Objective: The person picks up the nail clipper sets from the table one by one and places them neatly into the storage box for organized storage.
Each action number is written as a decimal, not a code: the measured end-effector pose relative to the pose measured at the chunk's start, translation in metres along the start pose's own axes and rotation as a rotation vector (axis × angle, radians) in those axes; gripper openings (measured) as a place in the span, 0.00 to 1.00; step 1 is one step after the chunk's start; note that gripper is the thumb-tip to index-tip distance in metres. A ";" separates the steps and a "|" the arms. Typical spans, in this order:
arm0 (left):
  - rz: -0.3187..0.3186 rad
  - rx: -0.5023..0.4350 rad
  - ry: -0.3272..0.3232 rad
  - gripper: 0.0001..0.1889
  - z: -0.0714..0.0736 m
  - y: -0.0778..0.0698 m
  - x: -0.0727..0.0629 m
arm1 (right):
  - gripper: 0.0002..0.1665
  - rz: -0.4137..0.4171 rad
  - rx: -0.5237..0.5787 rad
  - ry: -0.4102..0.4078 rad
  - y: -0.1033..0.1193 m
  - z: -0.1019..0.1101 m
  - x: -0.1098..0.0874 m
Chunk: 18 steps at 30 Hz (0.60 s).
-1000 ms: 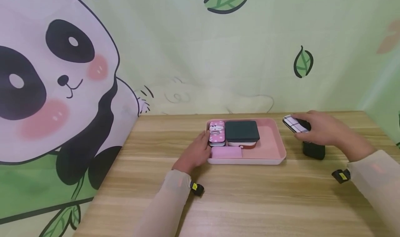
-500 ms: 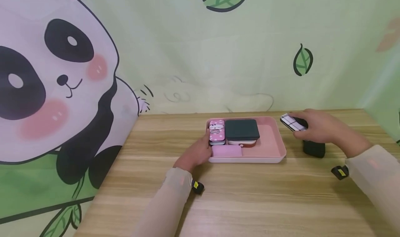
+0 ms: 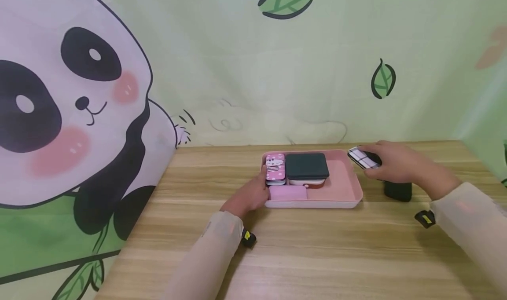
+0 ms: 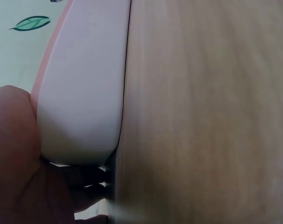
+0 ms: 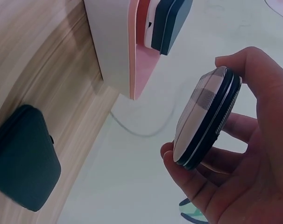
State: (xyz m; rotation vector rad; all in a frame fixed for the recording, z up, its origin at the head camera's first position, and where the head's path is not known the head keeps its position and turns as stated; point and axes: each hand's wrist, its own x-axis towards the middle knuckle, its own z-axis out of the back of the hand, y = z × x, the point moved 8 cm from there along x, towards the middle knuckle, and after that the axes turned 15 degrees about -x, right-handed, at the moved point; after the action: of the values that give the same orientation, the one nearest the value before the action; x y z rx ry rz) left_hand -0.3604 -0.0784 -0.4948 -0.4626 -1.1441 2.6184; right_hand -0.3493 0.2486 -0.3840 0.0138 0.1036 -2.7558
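Observation:
My left hand point(image 3: 248, 194) holds the left end of a pink-and-white tray point(image 3: 343, 177); in the left wrist view the thumb point(image 4: 13, 135) lies at the rim and the other fingers are partly hidden at its end. Inside the tray are a pink cat-print tin point(image 3: 275, 167), a dark green case point(image 3: 306, 165) on top of a white-and-brown case point(image 3: 317, 183), and a lilac case point(image 3: 288, 192). Between thumb and fingers, my right hand point(image 3: 400, 161) grips a plaid zip case point(image 5: 202, 119), raised just beyond the tray's right edge.
A dark zip case point(image 3: 398, 191) lies on the wooden table point(image 3: 317, 256), right of the tray and below my right hand. Behind the table's back edge hangs a pale green cloth point(image 3: 237, 71) printed with a panda and leaves.
My right hand has moved left with the plaid case, bringing it closer to the tray. The left hand stays at the tray's left end, and the tray's contents look unchanged.

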 end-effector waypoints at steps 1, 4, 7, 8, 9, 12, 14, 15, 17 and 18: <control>0.000 0.004 -0.003 0.38 0.000 0.000 0.000 | 0.41 -0.003 0.003 0.002 0.001 0.001 0.001; 0.001 0.011 -0.007 0.38 0.000 0.001 0.000 | 0.41 -0.007 0.010 0.009 0.006 0.002 0.005; 0.008 0.010 -0.006 0.38 -0.001 0.002 0.001 | 0.41 -0.002 0.017 0.019 0.012 0.003 0.010; 0.013 0.006 -0.006 0.38 -0.001 0.003 0.001 | 0.41 0.000 0.020 0.022 0.014 0.003 0.012; 0.018 0.006 -0.007 0.38 -0.001 0.004 0.001 | 0.41 0.005 0.025 0.023 0.016 0.004 0.014; 0.028 -0.001 -0.006 0.38 -0.001 0.005 0.001 | 0.41 0.009 0.038 0.027 0.020 0.002 0.021; 0.029 0.000 -0.004 0.38 -0.001 0.005 0.001 | 0.40 0.011 0.042 0.027 0.021 0.000 0.026; 0.030 0.001 -0.004 0.38 -0.001 0.006 0.001 | 0.40 0.015 0.041 0.027 0.022 -0.001 0.028; 0.031 0.004 -0.004 0.38 -0.001 0.006 0.001 | 0.39 0.024 0.035 0.022 0.023 -0.005 0.032; 0.032 0.003 -0.004 0.38 -0.001 0.006 0.001 | 0.39 0.027 0.032 0.022 0.023 -0.006 0.034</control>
State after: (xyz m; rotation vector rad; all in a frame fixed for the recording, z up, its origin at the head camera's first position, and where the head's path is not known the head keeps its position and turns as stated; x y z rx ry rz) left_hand -0.3618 -0.0809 -0.5004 -0.4784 -1.1437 2.6490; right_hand -0.3722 0.2151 -0.3929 0.0534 0.0648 -2.7304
